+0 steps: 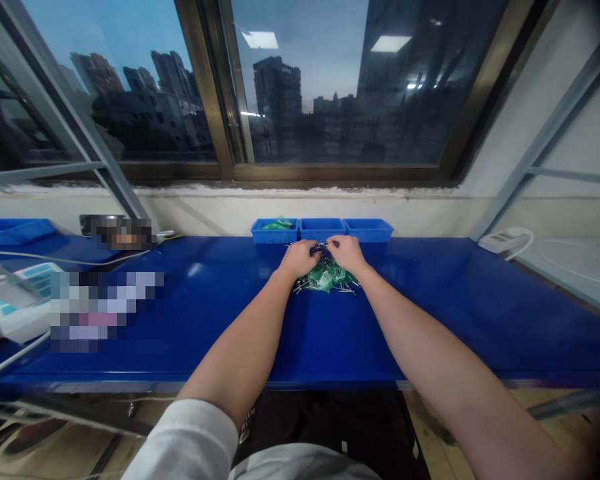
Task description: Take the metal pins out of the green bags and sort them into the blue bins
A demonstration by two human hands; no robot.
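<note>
Both my arms reach forward over the blue table to a heap of thin, silvery screw-like pieces (347, 289) mixed with green plastic bags (326, 275). On the heap's left side my left hand (299, 259) has its fingers curled inward. Opposite it, my right hand (347, 253) bends its fingers and thumb together at the heap's far edge. A few thin metal pieces show between and beside the fingertips, but what each hand grips is too small to make out. The lower part of the heap spreads loose on the tabletop between my wrists.
Three blue bins stand against the wall behind the heap: the left bin (260, 233) holds green bags, beside a middle bin (323, 233) and a right bin (375, 233). A white device (25, 300) and cables sit at the left. A white power strip (505, 240) lies right.
</note>
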